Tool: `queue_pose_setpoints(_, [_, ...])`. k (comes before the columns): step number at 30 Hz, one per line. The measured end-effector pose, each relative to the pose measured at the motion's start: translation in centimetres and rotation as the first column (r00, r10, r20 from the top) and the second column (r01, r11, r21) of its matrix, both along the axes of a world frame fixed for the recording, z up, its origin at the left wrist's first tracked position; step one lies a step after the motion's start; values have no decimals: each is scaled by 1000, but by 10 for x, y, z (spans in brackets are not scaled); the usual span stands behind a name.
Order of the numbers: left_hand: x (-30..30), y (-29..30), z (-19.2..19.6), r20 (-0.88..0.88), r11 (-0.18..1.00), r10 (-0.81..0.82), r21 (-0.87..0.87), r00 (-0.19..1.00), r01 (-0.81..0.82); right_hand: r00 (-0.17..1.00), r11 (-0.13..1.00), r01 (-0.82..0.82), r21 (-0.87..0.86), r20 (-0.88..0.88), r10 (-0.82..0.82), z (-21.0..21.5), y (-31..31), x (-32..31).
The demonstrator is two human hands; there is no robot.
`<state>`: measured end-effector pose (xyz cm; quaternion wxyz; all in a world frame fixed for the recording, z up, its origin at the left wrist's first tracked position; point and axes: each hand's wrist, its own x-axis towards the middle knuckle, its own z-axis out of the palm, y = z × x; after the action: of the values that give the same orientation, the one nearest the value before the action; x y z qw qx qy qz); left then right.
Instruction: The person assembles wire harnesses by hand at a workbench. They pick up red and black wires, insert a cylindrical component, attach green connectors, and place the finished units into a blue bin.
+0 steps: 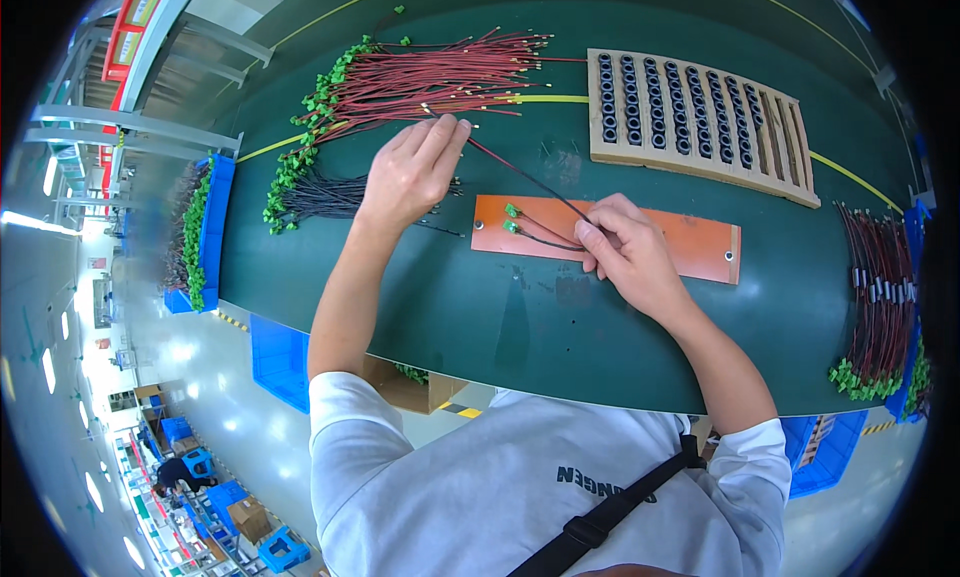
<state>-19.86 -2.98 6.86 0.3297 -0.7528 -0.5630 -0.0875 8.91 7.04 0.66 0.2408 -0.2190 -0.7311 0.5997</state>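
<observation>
My right hand is closed, thumb and fingers pinching a red wire and a black wire whose green connectors stick out toward the left. From this grip a dark red-and-black length of wire runs up and left to my left hand. The left fingers are pinched together at its far end, and the tips there are partly hidden. Below the right hand lies an orange board with a screw at each end. Just beyond the left hand is a pile of red wires with green connectors.
Black wires with green connectors lie left of my left hand. At the far right of the green table stands a wooden rack of black cylinders. Bundled wires lie at the right edge; a blue bin stands at the left edge.
</observation>
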Motion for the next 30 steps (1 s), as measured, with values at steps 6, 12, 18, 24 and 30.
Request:
queue_pose_setpoints(6, [24, -31, 13, 509, 924, 326, -349, 796, -155, 998, 986, 13, -168, 68, -2, -2, 1, -2])
queue_pose_setpoints(12, [63, -36, -4, 900, 831, 431, -427, 74, 355, 1000, 892, -19, -451, -22, 11, 3, 5, -4])
queue_pose_setpoints(18, [99, -31, -22, 879, 862, 392, -247, -271, 443, 999, 874, -34, -484, -39, 18, 1, 3, -6])
queue_pose_setpoints(24, [105, -30, -30, 894, 896, 335, -205, -297, 394, 998, 873, -41, -485, -55, 16, -2, 4, -6])
queue_pose_setpoints(30, [111, -35, -33, 939, 936, 212, -115, -271, 332, 997, 846, -41, -532, -72, 3, 1, 3, -6])
